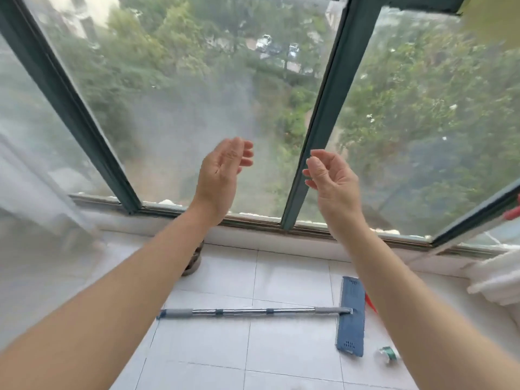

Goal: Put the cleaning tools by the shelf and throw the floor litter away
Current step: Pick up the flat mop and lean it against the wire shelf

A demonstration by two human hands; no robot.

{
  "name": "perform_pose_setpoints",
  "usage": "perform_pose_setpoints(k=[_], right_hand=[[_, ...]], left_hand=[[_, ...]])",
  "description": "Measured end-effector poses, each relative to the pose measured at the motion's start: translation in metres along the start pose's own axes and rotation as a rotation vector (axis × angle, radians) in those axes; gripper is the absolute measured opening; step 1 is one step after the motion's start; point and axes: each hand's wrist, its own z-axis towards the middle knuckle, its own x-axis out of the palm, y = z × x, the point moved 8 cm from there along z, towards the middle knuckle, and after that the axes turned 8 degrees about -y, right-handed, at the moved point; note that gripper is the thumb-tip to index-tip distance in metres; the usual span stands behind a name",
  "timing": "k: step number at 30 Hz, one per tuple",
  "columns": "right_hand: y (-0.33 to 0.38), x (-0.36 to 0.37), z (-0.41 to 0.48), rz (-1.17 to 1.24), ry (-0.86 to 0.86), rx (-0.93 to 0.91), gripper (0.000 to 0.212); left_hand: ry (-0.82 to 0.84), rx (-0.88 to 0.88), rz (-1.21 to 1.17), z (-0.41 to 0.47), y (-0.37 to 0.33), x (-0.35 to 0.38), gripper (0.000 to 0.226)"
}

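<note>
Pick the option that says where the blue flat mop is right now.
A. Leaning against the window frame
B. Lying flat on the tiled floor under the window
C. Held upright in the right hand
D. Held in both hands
B: the mop lies flat on the white floor tiles, while the left hand and right hand are raised, open and empty.

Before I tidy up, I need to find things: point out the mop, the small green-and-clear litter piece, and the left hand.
mop (pixel 350 319): head view, on its blue flat head.
litter piece (pixel 386 352): head view, its green middle.
left hand (pixel 222 171): head view, the palm.
</note>
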Motion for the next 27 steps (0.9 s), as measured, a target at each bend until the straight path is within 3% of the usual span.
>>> perform_pose_setpoints(k=[5, 13, 21, 27], right_hand=[[-0.057, -0.027, 0.030, -0.086, 0.157, 0.063, 0.010], [-0.181, -0.029, 0.029, -0.194, 0.288, 0.215, 0.012], [-0.410, -0.036, -0.021, -0.322, 0.288, 0.348, 0.010], [-0.589, -0.033, -0.068, -0.517, 0.409, 0.443, 0.019]], left_hand=[[-0.153, -0.107, 0.083, -0.026, 0.058, 0.033, 0.029], [-0.215, -0.248, 0.177, -0.051, 0.171, 0.039, 0.025], [-0.212, -0.379, 0.300, -0.103, 0.383, 0.016, 0.025], [-0.184, -0.551, 0.336, -0.162, 0.540, -0.005, 0.022]])
